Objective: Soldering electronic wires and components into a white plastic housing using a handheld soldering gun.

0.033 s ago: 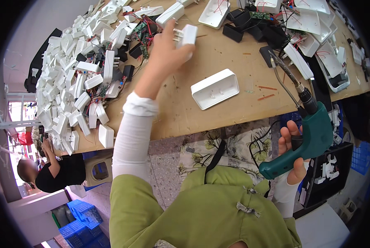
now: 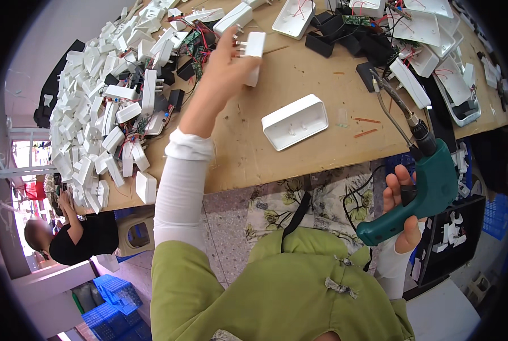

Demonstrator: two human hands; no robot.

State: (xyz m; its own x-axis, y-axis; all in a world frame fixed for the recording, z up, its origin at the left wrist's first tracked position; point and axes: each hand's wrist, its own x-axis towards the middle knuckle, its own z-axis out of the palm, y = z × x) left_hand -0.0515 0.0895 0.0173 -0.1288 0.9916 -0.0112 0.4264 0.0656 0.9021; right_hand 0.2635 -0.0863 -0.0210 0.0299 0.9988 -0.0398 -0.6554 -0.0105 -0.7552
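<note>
Here's the white plug casing (image 2: 256, 46), up over the far half of the worktop (image 2: 237, 159), and the left hand (image 2: 227, 67) has it: that grip is closed, thumb across the casing, metal prongs turned in toward the fingers. Just beyond the grip sits another white casing (image 2: 233, 18), close enough to leave little room that way.

Nearer the body and to the right of the left grip, an open white shell (image 2: 268, 132) lies with its hollow showing, well apart from the hand, brown surface all round it. That strip of open room runs from the left grip down to the near edge, which curves across in front of the apron (image 2: 299, 278).

Off to the left of that grip, a tangle of circuit boards and wires (image 2: 194, 40) crowds in, then the big heap of white casings (image 2: 83, 122), spilling right up to the edge.

Over on the right, the right hand (image 2: 407, 237) has its grip wrapped round a green soldering gun (image 2: 438, 184), handle out past the edge, tip reaching in over the worktop near a black block (image 2: 366, 77); touching or not, I can't tell. Between gun and shell lie thin brown strips (image 2: 366, 120).
</note>
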